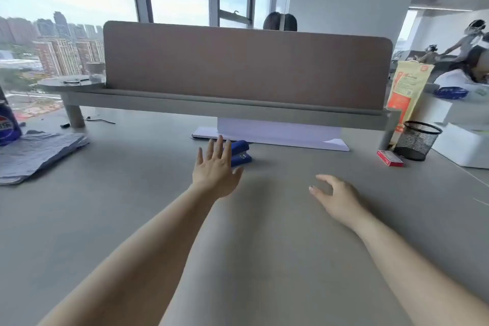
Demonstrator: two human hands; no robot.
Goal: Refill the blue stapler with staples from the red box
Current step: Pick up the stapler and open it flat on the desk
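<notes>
Blue stapler [240, 153] lies on the grey tabletop [264, 246], near the far middle, just in front of a white sheet [277, 132] tucked under the shelf of the desk divider [246, 66]. Top arm appears down; whether it holds any staples cannot be told from here.

Left hand [215, 167]: fingers spread flat and wide, palm down, empty, its far edge overlapping the stapler's left end in view. Contact not confirmed; it may be hovering just above.

Right hand [336, 197]: fingers loosely curled, thumb apart from them, pinching nothing, over bare tabletop between stapler and red box [390, 158].

Red box sits well to the right, just beside a black mesh pen cup [416, 140]. Looks shut.

Handling, judged:
- Stapler: rigid, small, probably plastic shell over metal, moderate weight for its size. Smooth top could slip; best taken across the sides of the body with thumb opposite fingers, leaving the hinged top free to swing open.
- Box: light card, crushable; hold by its long edges, gently.
- Staple strips: brittle, break apart if bent; lift as a whole strip.

Stage: at the very start, nothing grasped yet.

Risk: sliding the stapler onto the sheet instead of lifting it.
</notes>
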